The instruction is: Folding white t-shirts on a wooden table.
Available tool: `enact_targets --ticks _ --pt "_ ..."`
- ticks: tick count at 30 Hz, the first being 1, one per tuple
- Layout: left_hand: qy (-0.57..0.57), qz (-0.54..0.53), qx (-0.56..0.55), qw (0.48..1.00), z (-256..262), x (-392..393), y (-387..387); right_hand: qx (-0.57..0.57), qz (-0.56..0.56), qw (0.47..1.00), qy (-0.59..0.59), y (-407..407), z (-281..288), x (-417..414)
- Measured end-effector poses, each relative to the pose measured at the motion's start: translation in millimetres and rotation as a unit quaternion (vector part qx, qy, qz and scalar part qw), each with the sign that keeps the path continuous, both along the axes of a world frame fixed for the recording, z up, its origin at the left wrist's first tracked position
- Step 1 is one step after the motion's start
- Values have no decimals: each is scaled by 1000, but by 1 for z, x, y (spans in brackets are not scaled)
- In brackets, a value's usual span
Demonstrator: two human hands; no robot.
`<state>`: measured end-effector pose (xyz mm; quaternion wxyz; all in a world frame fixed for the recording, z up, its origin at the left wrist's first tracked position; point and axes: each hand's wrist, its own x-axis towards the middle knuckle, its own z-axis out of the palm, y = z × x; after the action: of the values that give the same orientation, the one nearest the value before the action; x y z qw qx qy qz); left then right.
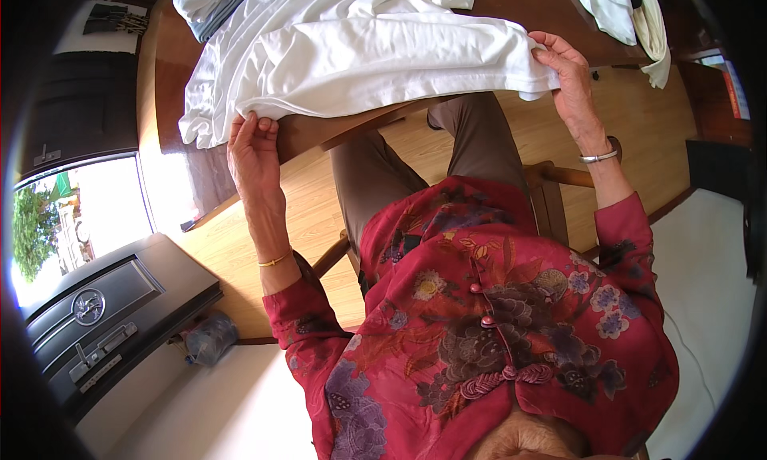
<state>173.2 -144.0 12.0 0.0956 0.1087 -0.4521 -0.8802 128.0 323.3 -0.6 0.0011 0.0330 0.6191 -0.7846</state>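
A white shirt (383,58) lies spread over the near part of a brown wooden table (305,133), its near edge drawn out between my two hands. My left hand (254,148) pinches the fabric between thumb and fingers at the lower left, just by the table's edge. At the other end, my right hand (563,70) grips the right corner of the cloth, with the thumb on top. Wrinkles run across the shirt, and part of it is cut off at the top of the view.
Folded light-blue and white clothes (216,5) rest at the table's far left. White and cream garments (629,29) hang over its right side. I sit on a wooden chair (551,190). An open dark door (114,322) stands at left, near a clear plastic bottle (211,338).
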Motion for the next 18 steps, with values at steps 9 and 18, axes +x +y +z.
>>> enact_targets --ticks 9,18 --pt "-1 -6 -10 1000 2 0 1 3 -1 1000 -1 0 -1 0" --pt "2 -4 -6 1000 3 0 2 -2 0 1000 1 0 0 0"
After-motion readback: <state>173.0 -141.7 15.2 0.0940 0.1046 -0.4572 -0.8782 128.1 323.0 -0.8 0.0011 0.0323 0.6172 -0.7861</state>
